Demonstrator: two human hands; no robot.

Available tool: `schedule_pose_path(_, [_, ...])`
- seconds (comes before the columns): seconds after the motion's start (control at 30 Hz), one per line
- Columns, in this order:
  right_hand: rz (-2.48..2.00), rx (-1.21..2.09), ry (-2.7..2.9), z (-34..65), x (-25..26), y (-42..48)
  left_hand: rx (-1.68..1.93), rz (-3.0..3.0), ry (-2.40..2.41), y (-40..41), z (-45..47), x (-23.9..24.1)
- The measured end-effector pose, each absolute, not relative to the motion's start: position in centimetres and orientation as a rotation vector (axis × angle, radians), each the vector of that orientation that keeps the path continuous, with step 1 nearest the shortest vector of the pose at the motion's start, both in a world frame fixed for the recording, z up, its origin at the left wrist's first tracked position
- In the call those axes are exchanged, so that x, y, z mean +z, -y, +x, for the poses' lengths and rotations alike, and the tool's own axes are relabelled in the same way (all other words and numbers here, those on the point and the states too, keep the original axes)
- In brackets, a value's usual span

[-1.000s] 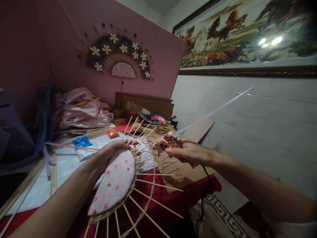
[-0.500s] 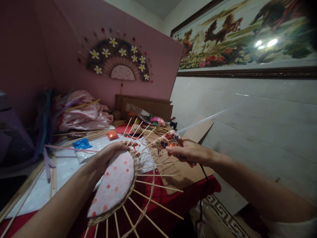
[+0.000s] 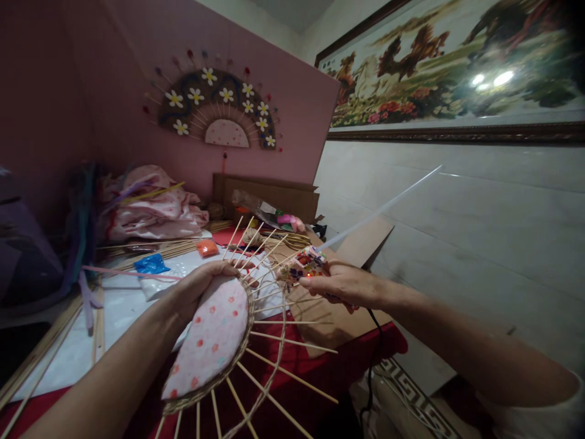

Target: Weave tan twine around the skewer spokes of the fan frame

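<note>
My left hand grips the top edge of a half-round fan frame. The frame has a pink dotted fabric centre, a woven rim and thin wooden spokes fanning outward. My right hand is closed round a glue gun wrapped in flowery fabric, with a small red light glowing on it. A long translucent glue stick juts from its back toward the right wall. The gun's nozzle points left, close to the upper spokes. A black cord hangs down from the gun.
A finished fan with white flowers hangs on the pink board. The red-covered table holds brown cardboard, pink cloth, a blue packet, an orange packet and bundles of sticks. A large painting hangs at right.
My right hand and the glue gun have shifted slightly left, toward the upper spokes. The left hand and the fan frame have stayed in place.
</note>
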State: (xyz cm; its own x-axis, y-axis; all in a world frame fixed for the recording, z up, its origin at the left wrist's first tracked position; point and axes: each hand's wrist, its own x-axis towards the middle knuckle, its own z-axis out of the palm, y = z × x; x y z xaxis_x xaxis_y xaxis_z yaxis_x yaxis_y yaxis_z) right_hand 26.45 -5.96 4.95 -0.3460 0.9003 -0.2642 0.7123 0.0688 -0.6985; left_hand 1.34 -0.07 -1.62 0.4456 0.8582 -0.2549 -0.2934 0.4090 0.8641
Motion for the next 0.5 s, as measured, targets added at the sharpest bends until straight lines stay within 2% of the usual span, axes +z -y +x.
schedule_pose_path(0.5, [-1.672,1.127,2.111,26.63,4.94,5.83,0.832,0.864,-0.756,-0.31,1.14,-2.17])
